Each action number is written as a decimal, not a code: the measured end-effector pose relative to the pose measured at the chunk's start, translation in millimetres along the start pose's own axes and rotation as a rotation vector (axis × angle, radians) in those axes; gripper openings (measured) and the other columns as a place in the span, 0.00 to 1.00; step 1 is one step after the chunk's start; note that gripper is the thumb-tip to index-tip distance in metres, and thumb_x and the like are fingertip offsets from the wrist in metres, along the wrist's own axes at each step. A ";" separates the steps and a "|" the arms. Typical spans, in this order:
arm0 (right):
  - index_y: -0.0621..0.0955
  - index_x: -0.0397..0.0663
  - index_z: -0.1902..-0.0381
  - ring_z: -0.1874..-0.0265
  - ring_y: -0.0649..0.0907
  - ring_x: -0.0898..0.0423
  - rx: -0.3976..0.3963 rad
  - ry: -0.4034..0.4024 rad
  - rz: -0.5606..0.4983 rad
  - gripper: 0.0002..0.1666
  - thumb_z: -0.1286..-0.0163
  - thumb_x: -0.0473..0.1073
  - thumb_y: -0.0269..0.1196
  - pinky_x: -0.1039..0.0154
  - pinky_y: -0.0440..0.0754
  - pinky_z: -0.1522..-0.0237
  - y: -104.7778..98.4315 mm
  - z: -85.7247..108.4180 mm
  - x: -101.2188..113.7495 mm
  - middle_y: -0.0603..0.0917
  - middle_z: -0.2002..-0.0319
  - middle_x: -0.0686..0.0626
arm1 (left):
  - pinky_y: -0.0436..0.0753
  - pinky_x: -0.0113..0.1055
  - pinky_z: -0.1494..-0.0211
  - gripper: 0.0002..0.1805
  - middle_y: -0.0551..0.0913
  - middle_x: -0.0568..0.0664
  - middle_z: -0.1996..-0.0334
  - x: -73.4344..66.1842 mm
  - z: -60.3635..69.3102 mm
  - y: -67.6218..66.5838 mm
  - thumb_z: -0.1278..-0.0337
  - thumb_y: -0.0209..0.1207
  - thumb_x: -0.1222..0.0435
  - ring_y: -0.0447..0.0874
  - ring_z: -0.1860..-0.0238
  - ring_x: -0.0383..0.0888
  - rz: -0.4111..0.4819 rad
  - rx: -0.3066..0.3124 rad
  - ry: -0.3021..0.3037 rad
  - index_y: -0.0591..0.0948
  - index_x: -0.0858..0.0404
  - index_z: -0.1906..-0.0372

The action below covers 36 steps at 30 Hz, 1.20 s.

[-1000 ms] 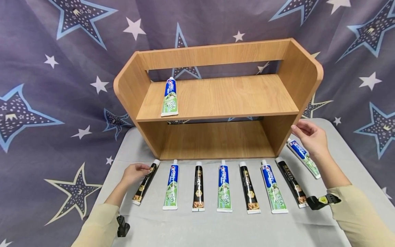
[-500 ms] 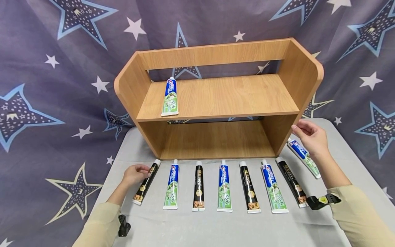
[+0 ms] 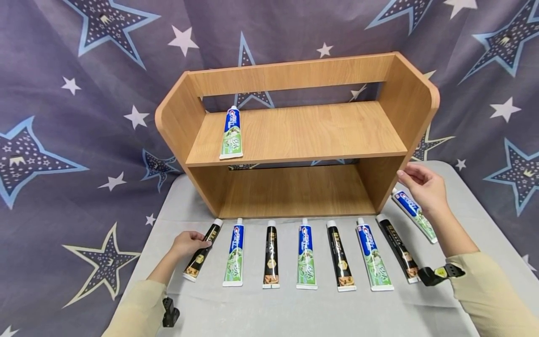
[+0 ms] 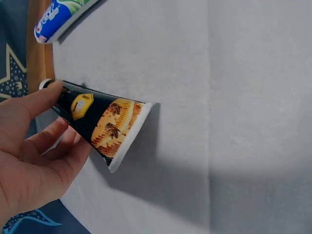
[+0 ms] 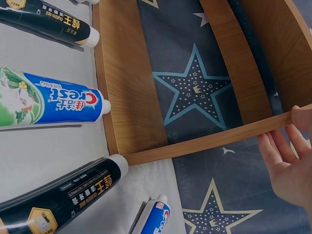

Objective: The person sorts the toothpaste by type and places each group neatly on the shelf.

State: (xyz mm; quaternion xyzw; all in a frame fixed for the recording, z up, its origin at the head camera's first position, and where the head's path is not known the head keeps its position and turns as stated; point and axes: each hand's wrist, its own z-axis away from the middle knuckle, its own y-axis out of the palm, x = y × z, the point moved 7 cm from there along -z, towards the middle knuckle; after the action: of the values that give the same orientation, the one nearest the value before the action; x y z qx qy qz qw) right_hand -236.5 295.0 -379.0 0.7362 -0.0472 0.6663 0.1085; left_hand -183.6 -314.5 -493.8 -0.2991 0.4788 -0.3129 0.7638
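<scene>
My left hand [image 3: 188, 244] pinches a black toothpaste tube [image 3: 204, 251] at the left end of a row on the table. Thumb and fingers lie on either side of that black tube [image 4: 78, 110] in the left wrist view, and its crimped end casts a shadow on the cloth. My right hand [image 3: 425, 187] is at the right side panel of a wooden shelf [image 3: 311, 131]. In the right wrist view, the thumb and fingers of the right hand [image 5: 287, 158] hold the panel's front edge [image 5: 219, 138] from both sides.
A blue-green Crest tube [image 3: 232, 133] lies on the upper shelf board. Blue-green tubes [image 3: 234, 255] and black tubes [image 3: 271, 256] alternate before the shelf. Another Crest tube [image 3: 414, 216] lies beside the right panel, below my right forearm. A star-patterned curtain [image 3: 101, 187] hangs behind.
My left hand has closed around the black tube and moved slightly right and nearer. The tube has shifted a little to the right with it. My right hand has stayed on the panel.
</scene>
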 end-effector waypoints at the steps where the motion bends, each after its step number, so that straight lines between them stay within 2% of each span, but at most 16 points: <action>1: 0.83 0.61 0.67 0.73 0.84 0.73 0.001 0.000 0.000 0.13 0.39 0.33 0.65 0.81 0.83 0.68 0.1 -0.1 0.1 0.85 0.73 0.66 | 0.77 0.34 0.63 0.20 0.84 0.59 0.65 -0.7 0.3 0.1 0.51 0.67 0.61 0.80 0.64 0.48 -0.007 0.000 0.002 0.81 0.73 0.59; 11: 0.82 0.61 0.66 0.72 0.84 0.73 0.004 0.002 0.010 0.13 0.38 0.33 0.65 0.81 0.83 0.68 -0.8 -0.7 -0.5 0.85 0.73 0.66 | 0.76 0.32 0.68 0.20 0.85 0.58 0.70 -7.9 1.8 -2.0 0.57 0.70 0.61 0.80 0.69 0.45 -0.064 -0.036 0.056 0.83 0.73 0.62; 16: 0.83 0.61 0.67 0.73 0.83 0.74 0.001 -0.027 0.007 0.14 0.38 0.31 0.64 0.82 0.82 0.68 -0.8 -1.2 0.7 0.85 0.73 0.67 | 0.76 0.31 0.68 0.20 0.86 0.56 0.71 -18.0 5.6 -3.7 0.58 0.70 0.60 0.79 0.69 0.43 -0.070 -0.024 0.088 0.83 0.72 0.62; 22: 0.83 0.63 0.68 0.73 0.83 0.76 -0.007 -0.054 0.030 0.17 0.38 0.29 0.63 0.84 0.81 0.67 -1.5 -1.6 1.5 0.85 0.73 0.68 | 0.78 0.29 0.69 0.20 0.86 0.53 0.71 -31.7 7.1 -2.4 0.57 0.70 0.61 0.79 0.72 0.39 0.000 0.015 0.116 0.83 0.73 0.61; 27: 0.82 0.63 0.68 0.73 0.83 0.76 -0.008 -0.046 0.041 0.17 0.38 0.30 0.63 0.84 0.81 0.67 -1.9 -1.7 0.3 0.85 0.73 0.69 | 0.83 0.29 0.69 0.21 0.87 0.57 0.68 -38.3 6.5 3.1 0.55 0.70 0.62 0.82 0.72 0.39 0.069 0.047 0.098 0.82 0.75 0.59; 36: 0.82 0.63 0.68 0.72 0.83 0.75 -0.006 -0.045 0.029 0.17 0.38 0.29 0.63 0.84 0.81 0.67 -0.9 -2.3 -0.3 0.85 0.73 0.68 | 0.85 0.32 0.65 0.23 0.85 0.60 0.62 -56.4 6.1 9.4 0.52 0.69 0.62 0.81 0.70 0.39 0.116 0.088 0.081 0.81 0.75 0.55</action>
State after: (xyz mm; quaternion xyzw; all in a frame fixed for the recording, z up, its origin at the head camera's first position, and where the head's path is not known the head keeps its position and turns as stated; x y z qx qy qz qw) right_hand -238.6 296.4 -379.2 0.7499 -0.0626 0.6510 0.1000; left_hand -195.7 -264.6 -468.0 -0.2242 0.5117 -0.3005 0.7730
